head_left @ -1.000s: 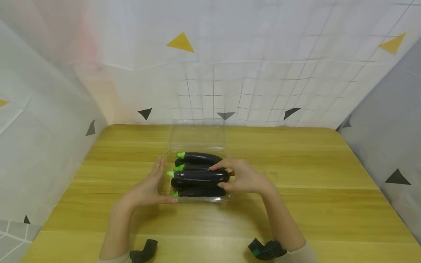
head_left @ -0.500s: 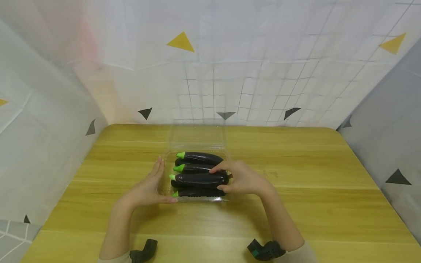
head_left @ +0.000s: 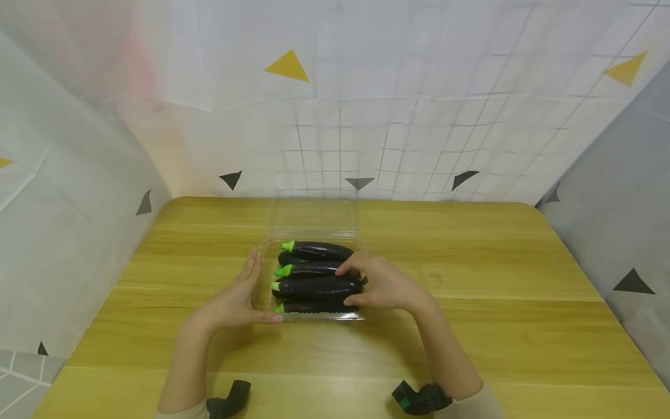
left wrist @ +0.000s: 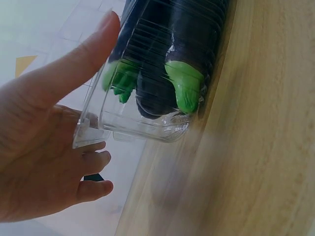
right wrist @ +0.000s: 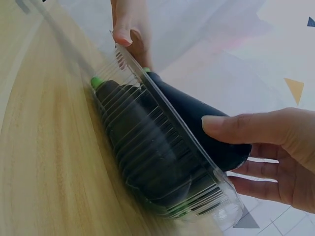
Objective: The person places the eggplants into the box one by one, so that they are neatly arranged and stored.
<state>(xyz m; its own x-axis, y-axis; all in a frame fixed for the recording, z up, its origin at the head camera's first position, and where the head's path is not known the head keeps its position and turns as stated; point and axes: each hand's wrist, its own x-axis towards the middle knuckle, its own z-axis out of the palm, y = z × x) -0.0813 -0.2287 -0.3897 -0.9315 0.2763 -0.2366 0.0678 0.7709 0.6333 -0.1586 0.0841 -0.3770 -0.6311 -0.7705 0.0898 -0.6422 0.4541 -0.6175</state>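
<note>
A clear plastic box [head_left: 323,317] holds several dark purple eggplants with green stem ends, all pointing left. My right hand [head_left: 389,285] grips the round right end of one eggplant [head_left: 316,286] lying on top near the front. In the right wrist view, its thumb presses on this eggplant [right wrist: 189,115] above the box rim, with the fingers on the far side. My left hand [head_left: 232,302] rests against the box's left end, thumb along the front rim and fingers stretched along the side. Through the box wall in the left wrist view, green stem ends [left wrist: 184,86] show.
The box's clear lid [head_left: 314,216] stands raised on its hinge at the back. Underneath is a wooden table [head_left: 497,326], with white patterned sheets [head_left: 419,75] at the back and sides. Black wrist devices [head_left: 421,398] are strapped to both forearms.
The eggplant in my right hand has sunk lower in the box and shifted slightly right and toward me, showing more of the one behind. My left hand stays in place.
</note>
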